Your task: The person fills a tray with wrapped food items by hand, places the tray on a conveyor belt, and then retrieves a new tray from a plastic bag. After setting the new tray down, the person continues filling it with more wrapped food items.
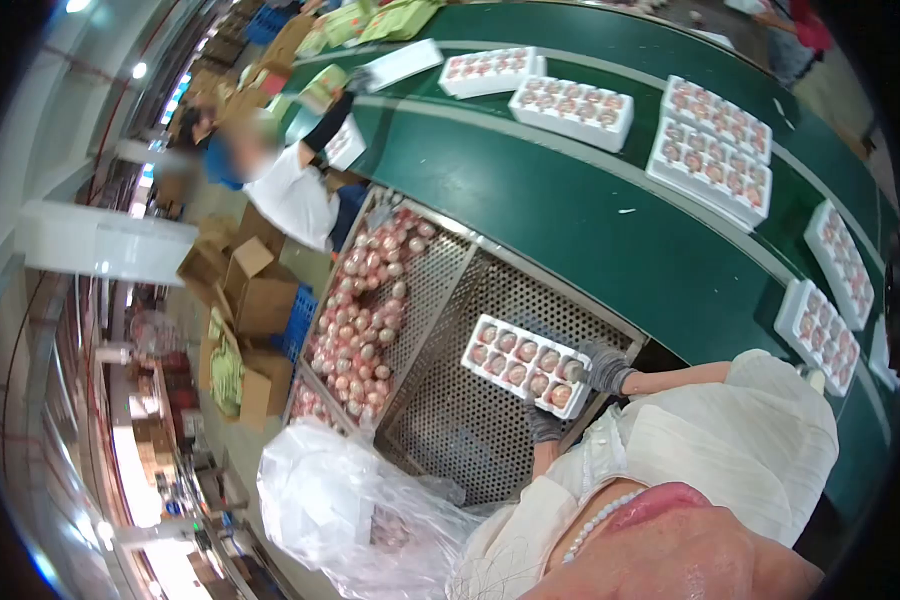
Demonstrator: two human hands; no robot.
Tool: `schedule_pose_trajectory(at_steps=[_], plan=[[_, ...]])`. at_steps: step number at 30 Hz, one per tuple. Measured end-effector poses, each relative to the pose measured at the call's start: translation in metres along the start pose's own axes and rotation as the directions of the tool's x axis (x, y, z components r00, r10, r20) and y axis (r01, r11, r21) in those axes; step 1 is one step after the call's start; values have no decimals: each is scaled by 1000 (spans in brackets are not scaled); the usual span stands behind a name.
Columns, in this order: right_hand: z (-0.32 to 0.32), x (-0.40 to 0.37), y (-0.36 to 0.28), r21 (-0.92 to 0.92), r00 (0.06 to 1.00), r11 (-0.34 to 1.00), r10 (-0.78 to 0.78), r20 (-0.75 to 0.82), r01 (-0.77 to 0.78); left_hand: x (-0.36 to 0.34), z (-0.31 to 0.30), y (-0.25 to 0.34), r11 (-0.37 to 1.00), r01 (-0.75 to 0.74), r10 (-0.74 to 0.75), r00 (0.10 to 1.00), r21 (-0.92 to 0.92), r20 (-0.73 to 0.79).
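Observation:
A white foam tray (511, 382) holds two rows of round, reddish, fruit-like pieces, and it is tilted over a perforated metal bin (440, 420). My left hand (543, 422), in a grey glove, grips the tray's near long edge close to its right end. At that right end my right hand (602, 368), also grey-gloved, closes on the tray's corner, its fingertips beside the last pieces. Part of each hand's grip is hidden. A pile of loose round reddish pieces (355, 335) fills the bin's left compartment.
A green conveyor belt (470, 165) curves past the bin and carries several filled white trays (710, 165). Clear plastic sheeting (350, 500) hangs over the bin's near edge. Another person (295, 195) reaches toward the belt at left. Cardboard boxes (255, 290) and a blue crate (297, 320) stand beyond.

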State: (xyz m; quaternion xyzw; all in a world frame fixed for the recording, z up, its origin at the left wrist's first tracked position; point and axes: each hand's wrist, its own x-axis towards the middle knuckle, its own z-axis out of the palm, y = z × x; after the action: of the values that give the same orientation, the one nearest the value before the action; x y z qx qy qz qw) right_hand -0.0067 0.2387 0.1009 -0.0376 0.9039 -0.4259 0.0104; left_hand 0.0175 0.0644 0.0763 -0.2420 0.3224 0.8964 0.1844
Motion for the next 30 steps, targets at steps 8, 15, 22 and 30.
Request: schedule_pose_trajectory(at_steps=[8,15,22,30], plan=[[-90,-13,-21,37,961,963,269,-63,-267,22,86,18,991,52,-94,922,122,375],[-99,-2,40,380,736,793,596,-322,-475,101,154,-24,939,267,-321,907,219,271],[-74,10,94,983,817,20,560,141,-183,117,170,-53,963,153,-214,932,220,292],[-57,69,94,932,786,277,618,15,-236,125,133,-19,965,-14,48,991,261,-123]])
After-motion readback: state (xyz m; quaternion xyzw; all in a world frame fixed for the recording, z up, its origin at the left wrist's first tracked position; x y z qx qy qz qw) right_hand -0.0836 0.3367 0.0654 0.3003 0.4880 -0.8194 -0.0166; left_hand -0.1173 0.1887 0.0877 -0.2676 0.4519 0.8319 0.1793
